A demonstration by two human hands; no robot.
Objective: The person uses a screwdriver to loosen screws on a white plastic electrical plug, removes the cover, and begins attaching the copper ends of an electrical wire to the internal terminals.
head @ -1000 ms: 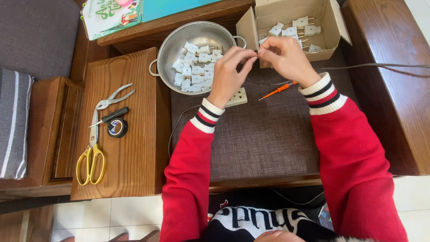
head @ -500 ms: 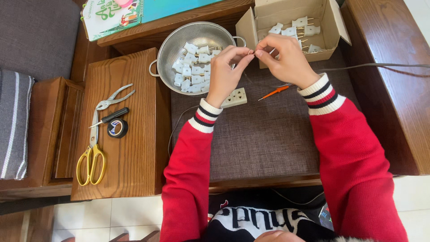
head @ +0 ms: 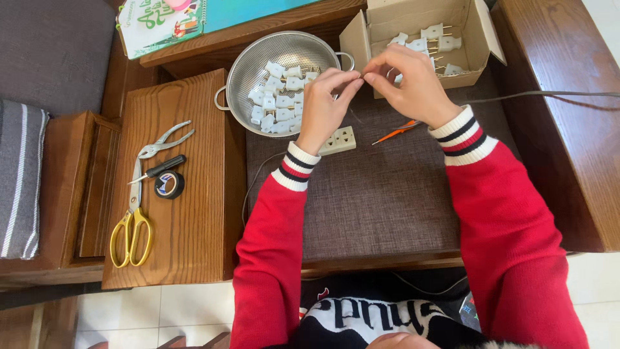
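Left hand and right hand fingertips pinched together, upper centre, probably on tiny part; keep it over colander, steady.

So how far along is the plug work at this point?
A few white plugs lie in the cardboard box, possibly finished. In hand: the left hand and right hand pinch something small between fingertips; I can't tell what. Left: a pile of plugs in the metal colander.
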